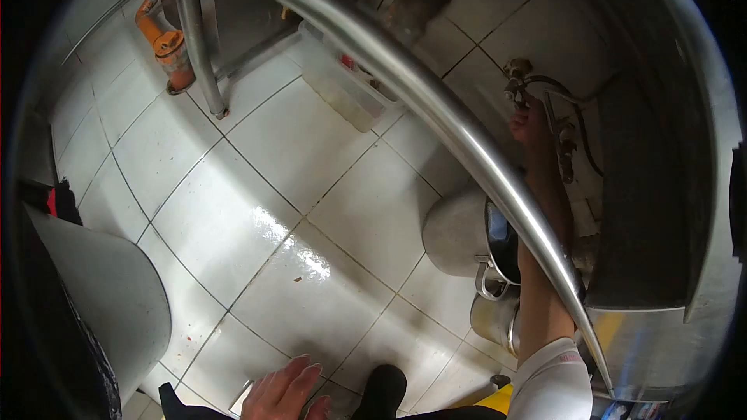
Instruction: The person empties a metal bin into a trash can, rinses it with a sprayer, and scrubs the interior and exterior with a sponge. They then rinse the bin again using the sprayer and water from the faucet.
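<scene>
My right arm reaches behind a curved metal rail (436,105) toward a brass valve (515,71) low on the tiled wall. The fingers of my right hand (529,120) are closed round the lower part of that valve, and its handle is mostly hidden by them. A dark hose (564,92) runs off the valve to the right. At the bottom edge, my left hand (282,390) hangs over the floor with its fingers stretched out and nothing in them. Beside its wrist a pale, flat edge (242,397) shows; I cannot make out what it is.
A large metal pot (455,233) and a smaller pot (488,317) stand by my right forearm. A clear plastic bin (338,89) sits beyond the rail. An orange drain pipe (170,50) and a metal leg (198,47) are at upper left, a white rounded container (117,295) at left.
</scene>
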Demonstrator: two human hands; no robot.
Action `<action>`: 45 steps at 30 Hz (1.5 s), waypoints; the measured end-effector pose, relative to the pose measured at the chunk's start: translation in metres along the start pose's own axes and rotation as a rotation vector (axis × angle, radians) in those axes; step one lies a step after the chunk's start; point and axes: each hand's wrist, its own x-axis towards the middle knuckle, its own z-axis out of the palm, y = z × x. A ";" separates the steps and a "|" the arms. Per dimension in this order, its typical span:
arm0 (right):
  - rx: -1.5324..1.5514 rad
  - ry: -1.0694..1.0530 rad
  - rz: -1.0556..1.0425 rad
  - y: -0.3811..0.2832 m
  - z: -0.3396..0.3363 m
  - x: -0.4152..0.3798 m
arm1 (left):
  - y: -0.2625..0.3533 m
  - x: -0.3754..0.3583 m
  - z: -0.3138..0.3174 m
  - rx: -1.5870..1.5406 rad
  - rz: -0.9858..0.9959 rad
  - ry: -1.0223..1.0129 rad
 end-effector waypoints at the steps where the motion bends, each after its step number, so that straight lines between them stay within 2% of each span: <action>1: 0.034 0.008 0.008 -0.001 0.000 -0.001 | 0.001 -0.001 -0.001 -0.005 -0.001 0.001; 4: 0.070 0.006 -0.072 -0.005 0.006 -0.011 | 0.001 -0.004 -0.001 -0.013 -0.016 0.004; 8: 0.173 -0.002 -0.007 -0.001 0.004 0.007 | -0.003 -0.006 -0.004 0.022 -0.005 0.037; 11: 0.268 -0.054 -0.063 0.001 -0.002 0.008 | -0.004 -0.007 -0.001 0.002 0.012 0.053; 13: 0.261 -0.270 -0.100 0.004 -0.014 0.021 | -0.001 -0.007 -0.002 0.004 0.000 0.037; 14: 0.261 -0.270 -0.100 0.007 -0.009 0.016 | 0.000 -0.008 -0.003 0.009 -0.010 0.026; 16: 0.022 -0.207 -0.277 0.008 0.000 -0.005 | 0.000 -0.009 -0.003 0.002 0.001 0.027; 17: 0.022 -0.205 -0.278 0.009 0.000 -0.004 | 0.000 -0.010 -0.003 0.001 0.006 0.030; 19: -0.096 0.019 -0.379 0.015 0.006 0.000 | 0.000 -0.012 -0.002 -0.002 0.007 0.035; 23: -0.232 0.043 -0.364 0.011 0.004 0.003 | -0.001 -0.015 -0.004 -0.013 0.006 0.048; 25: -0.359 0.178 -0.572 0.014 0.007 0.001 | -0.001 -0.014 -0.005 -0.028 0.014 0.048; 26: -0.356 0.177 -0.570 0.014 0.005 0.005 | -0.001 -0.014 -0.005 -0.037 0.020 0.045; 28: -0.755 0.384 -0.687 0.009 0.006 0.012 | 0.000 -0.014 -0.006 -0.030 0.004 0.036; 29: -0.755 0.389 -0.683 0.009 0.004 0.012 | 0.001 -0.013 -0.006 -0.025 -0.010 0.022; 31: -0.993 0.428 -0.917 0.007 -0.006 0.030 | 0.000 -0.012 -0.005 -0.034 -0.010 0.019; 32: -0.992 0.428 -0.916 0.006 -0.003 0.031 | 0.000 -0.012 -0.004 -0.043 -0.011 0.018; 34: -0.686 0.300 -0.813 0.005 -0.001 0.029 | -0.001 -0.013 -0.004 -0.035 -0.006 0.026; 35: -0.686 0.305 -0.811 0.011 0.000 0.027 | -0.001 -0.014 -0.005 -0.030 0.003 0.032; 37: -0.437 0.159 -0.802 0.021 0.006 0.018 | -0.002 -0.019 -0.007 -0.035 0.018 0.037; 38: -0.439 0.163 -0.811 0.017 0.003 0.013 | -0.002 -0.022 -0.009 -0.035 0.037 0.044; 39: -0.778 0.231 -0.971 0.018 0.002 0.007 | -0.003 -0.026 -0.011 -0.034 0.042 0.046; 41: -1.115 0.297 -1.131 0.022 0.007 -0.005 | -0.007 -0.031 -0.010 0.009 0.037 0.064; 43: -1.316 0.478 -1.255 0.043 -0.009 -0.035 | -0.001 -0.028 -0.012 -0.075 0.019 0.050; 45: -1.326 0.457 -1.415 0.054 -0.007 -0.102 | -0.003 -0.024 -0.009 -0.167 -0.008 0.053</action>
